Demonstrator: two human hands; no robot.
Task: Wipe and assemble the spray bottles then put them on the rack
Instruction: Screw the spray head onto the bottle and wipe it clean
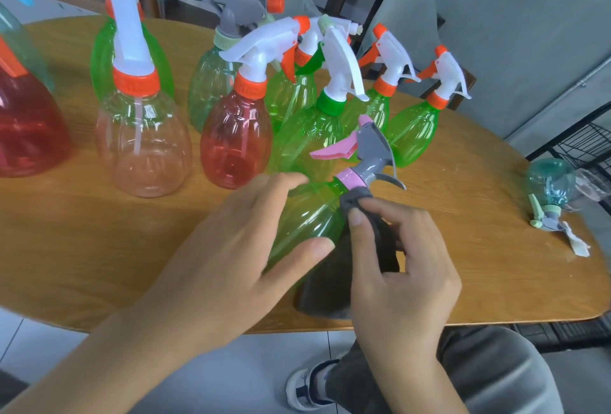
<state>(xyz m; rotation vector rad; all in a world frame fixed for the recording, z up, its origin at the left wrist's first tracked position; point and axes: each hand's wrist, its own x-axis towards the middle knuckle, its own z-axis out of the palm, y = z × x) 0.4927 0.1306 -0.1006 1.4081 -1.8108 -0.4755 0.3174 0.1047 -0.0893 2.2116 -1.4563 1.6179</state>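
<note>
Head view: your left hand (pixel 251 231) is cradling the tilted green bottle (pixel 307 215), likely light and slippery; your right hand (pixel 396 268) is pinching a grey cloth (pixel 355 202) against its neck.

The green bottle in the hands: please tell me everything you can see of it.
The green bottle is clear plastic, tilted over the table, with a pink collar and a gray spray head with a pink trigger. The left hand holds its body; the right hand presses a dark cloth against its neck.

Assembled bottles (pixel 235 136) standing at table (pixel 99 248) rear, tilted bottle (pixel 307 215) in front, rack (pixel 588 145) far right
</note>
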